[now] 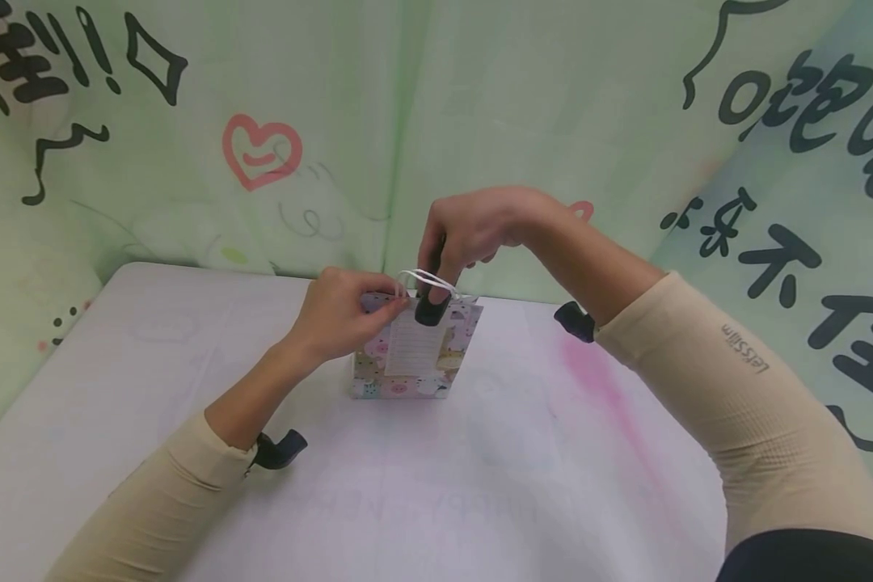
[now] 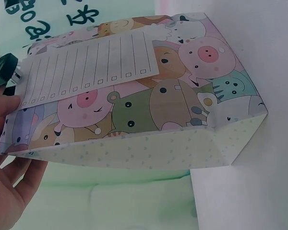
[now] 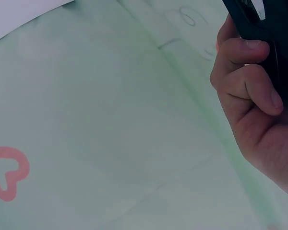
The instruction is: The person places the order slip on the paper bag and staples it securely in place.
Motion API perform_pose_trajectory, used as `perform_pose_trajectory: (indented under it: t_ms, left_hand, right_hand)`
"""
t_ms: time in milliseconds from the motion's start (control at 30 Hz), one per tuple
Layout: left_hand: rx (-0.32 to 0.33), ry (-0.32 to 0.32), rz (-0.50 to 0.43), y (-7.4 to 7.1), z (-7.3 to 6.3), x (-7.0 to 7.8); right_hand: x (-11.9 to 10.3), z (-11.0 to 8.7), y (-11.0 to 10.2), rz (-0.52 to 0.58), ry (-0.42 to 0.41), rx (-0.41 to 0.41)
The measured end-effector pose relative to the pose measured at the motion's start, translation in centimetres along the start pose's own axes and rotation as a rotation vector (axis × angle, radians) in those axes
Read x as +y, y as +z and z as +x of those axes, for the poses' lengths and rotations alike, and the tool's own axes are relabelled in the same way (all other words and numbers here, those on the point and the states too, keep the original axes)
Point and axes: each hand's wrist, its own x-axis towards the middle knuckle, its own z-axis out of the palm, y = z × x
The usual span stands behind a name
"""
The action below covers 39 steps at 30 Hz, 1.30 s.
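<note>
A small paper gift bag (image 1: 378, 368) printed with cartoon animals stands upright near the table's back edge. White cord handles (image 1: 429, 279) loop above its top. Over its front lies a white lined checklist sheet (image 1: 413, 352), its top against the bag's upper edge. My left hand (image 1: 335, 315) pinches the bag's top left edge between thumb and fingers. From above, my right hand (image 1: 473, 226) grips a black stapler (image 1: 432, 314), whose lower end overlaps the top of the sheet. In the left wrist view, the stapler's dark tip (image 2: 4, 72) sits right at the sheet's upper end.
The white table (image 1: 378, 501) spreads out in front of the bag, with a pink stain to the right. Pale green printed cloth (image 1: 320, 81) hangs behind and at the sides. Black mounts (image 1: 280, 450) stick out at both wrists.
</note>
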Motion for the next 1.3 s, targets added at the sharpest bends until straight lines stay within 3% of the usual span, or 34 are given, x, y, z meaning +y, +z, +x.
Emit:
perform_pose_trajectory:
  t_ms: [433, 733, 933, 1100, 1300]
  left_hand:
    - [0.016, 0.021, 0.006, 0.0, 0.0, -0.3]
    - [0.009, 0.017, 0.016, 0.0, 0.0, -0.2]
    - [0.006, 0.008, 0.011, 0.0, 0.0, -0.2]
    - [0.006, 0.014, 0.001, 0.0, 0.0, -0.2]
    - [0.003, 0.003, 0.003, 0.0, 0.0, 0.0]
  right_hand:
    - [1.1, 0.0, 1.7, 0.069, -0.084, 0.197]
    - [1.1, -0.2, 2.3, 0.071, 0.023, 0.304]
    - [1.0, -0.3, 3.2, 0.244, 0.103, 0.38]
    - [1.8, -0.5, 4.7, 0.482, 0.116, 0.475]
    - [2.9, -0.4, 6.3, 0.735, 0.099, 0.5]
